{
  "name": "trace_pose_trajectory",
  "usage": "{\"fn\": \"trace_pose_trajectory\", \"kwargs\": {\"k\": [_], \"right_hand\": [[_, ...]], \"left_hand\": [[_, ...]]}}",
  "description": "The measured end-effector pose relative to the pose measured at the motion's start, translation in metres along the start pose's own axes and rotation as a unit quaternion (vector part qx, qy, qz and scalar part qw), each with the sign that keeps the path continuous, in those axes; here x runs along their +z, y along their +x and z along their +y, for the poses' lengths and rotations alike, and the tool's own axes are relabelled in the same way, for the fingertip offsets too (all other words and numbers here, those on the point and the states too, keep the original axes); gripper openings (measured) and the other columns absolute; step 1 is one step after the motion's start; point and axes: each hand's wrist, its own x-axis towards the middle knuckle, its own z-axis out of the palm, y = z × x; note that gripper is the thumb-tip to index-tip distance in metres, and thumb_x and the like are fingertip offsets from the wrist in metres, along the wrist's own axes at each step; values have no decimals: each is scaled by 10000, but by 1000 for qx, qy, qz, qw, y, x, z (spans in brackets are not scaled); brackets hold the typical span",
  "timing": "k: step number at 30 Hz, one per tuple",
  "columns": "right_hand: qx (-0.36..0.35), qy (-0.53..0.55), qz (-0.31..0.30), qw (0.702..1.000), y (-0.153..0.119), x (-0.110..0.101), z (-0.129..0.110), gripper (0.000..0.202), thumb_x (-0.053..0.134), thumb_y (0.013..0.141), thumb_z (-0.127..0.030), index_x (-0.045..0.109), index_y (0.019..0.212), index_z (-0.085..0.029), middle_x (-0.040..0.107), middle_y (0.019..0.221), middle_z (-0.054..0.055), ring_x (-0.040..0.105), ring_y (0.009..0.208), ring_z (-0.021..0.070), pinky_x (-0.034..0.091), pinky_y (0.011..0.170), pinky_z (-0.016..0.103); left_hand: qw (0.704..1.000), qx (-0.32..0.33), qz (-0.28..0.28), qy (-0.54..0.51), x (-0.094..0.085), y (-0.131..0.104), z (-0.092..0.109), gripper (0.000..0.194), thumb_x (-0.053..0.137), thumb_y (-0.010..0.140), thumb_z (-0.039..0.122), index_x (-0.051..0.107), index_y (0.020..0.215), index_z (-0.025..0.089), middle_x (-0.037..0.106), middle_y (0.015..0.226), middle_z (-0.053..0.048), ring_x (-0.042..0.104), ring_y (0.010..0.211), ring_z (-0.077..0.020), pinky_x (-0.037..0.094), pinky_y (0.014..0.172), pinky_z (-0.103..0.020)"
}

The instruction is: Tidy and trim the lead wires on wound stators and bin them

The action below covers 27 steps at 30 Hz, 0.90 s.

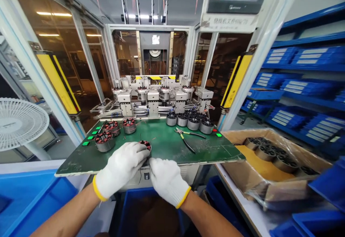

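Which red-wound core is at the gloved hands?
The red-wound core at the front edge of the green table, between the left hand and right hand; the other three stand farther left, untouched.

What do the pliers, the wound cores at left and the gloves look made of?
Pliers: bare grey metallic head, likely steel; smooth black and yellow-green grips, probably plastic or rubber.
Wound cores: dull grey metallic walls, probably steel; reddish windings suggest copper wire.
Gloves: matt white, soft-looking knit with yellow-edged cuffs; fibre unclear, maybe cotton.
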Motion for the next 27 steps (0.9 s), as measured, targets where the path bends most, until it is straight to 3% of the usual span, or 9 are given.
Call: {"fn": "trace_pose_trajectory", "kwargs": {"k": [4, 7, 10, 13, 16, 20, 22, 24, 27], "right_hand": [[1, 12, 33, 999, -14, 2, -14, 107, 422, 868, -277, 476, 898, -189, 584, 766, 57, 581, 628, 226, 381, 545, 316], [-26, 23, 35, 999, -14, -5, -17, 170, 463, 836, -344, 479, 885, -182, 587, 753, 43, 567, 571, 220, 395, 493, 321], [-68, 0, 24, 997, -3, -30, -5, 219, 435, 862, -398, 496, 852, -188, 596, 735, 27, 578, 574, 213, 410, 486, 311], [-73, -8, 71, 995, 15, -64, 14, 238, 379, 912, -385, 503, 1040, -227, 634, 880, 12, 618, 684, 199, 428, 529, 284], [-114, -42, 93, 988, 33, -78, 32, 305, 447, 881, -282, 465, 1181, -230, 628, 1036, 20, 629, 719, 189, 439, 530, 282], [-149, -111, -19, 982, 37, -60, 44, 51, 526, 787, -197, 567, 807, -173, 636, 767, 35, 636, 674, 246, 458, 513, 328], [-150, -94, -78, 981, 31, -47, 41, 54, 546, 765, -229, 551, 743, -181, 637, 708, 34, 635, 626, 250, 457, 489, 331], [-147, -73, -93, 982, 23, -36, 32, 80, 534, 770, -263, 542, 763, -184, 649, 712, 39, 629, 588, 247, 454, 471, 337], [-136, -52, -78, 986, 15, -27, 15, 131, 493, 800, -291, 537, 836, -173, 658, 755, 62, 629, 599, 250, 456, 487, 354]], "left_hand": [[990, 84, 74, 88, 26, -19, 1, 301, 456, 868, 191, 616, 1119, 142, 657, 1098, -143, 591, 1012, -277, 489, 865, -432], [979, 121, 127, 107, 45, -25, -10, 330, 448, 852, 229, 605, 1128, 140, 657, 1097, -152, 595, 1002, -297, 495, 851, -458], [971, 152, 155, 99, 60, -27, -24, 316, 469, 824, 222, 616, 1100, 173, 668, 1082, -140, 616, 979, -295, 501, 846, -457], [972, 150, 157, 91, 69, -29, -31, 275, 498, 815, 207, 637, 1053, 193, 677, 1071, -134, 625, 983, -301, 489, 879, -468], [972, 144, 161, 88, 69, -29, -30, 277, 492, 834, 211, 646, 1064, 198, 687, 1057, -123, 632, 967, -300, 479, 887, -475], [976, 108, 178, 69, 62, -23, -22, 277, 475, 876, 307, 670, 1047, 210, 696, 1059, -94, 637, 953, -271, 492, 862, -419], [982, 57, 176, 38, 56, -16, -17, 287, 478, 885, 369, 690, 1015, 225, 704, 1037, -73, 644, 931, -245, 504, 840, -377], [989, -11, 146, -11, 46, -6, -12, 269, 503, 875, 400, 711, 953, 248, 713, 988, -45, 653, 891, -217, 513, 812, -336], [991, -82, 44, -94, 25, 12, -3, 207, 536, 860, 365, 720, 861, 270, 708, 901, -5, 655, 821, -171, 516, 744, -271]]}}
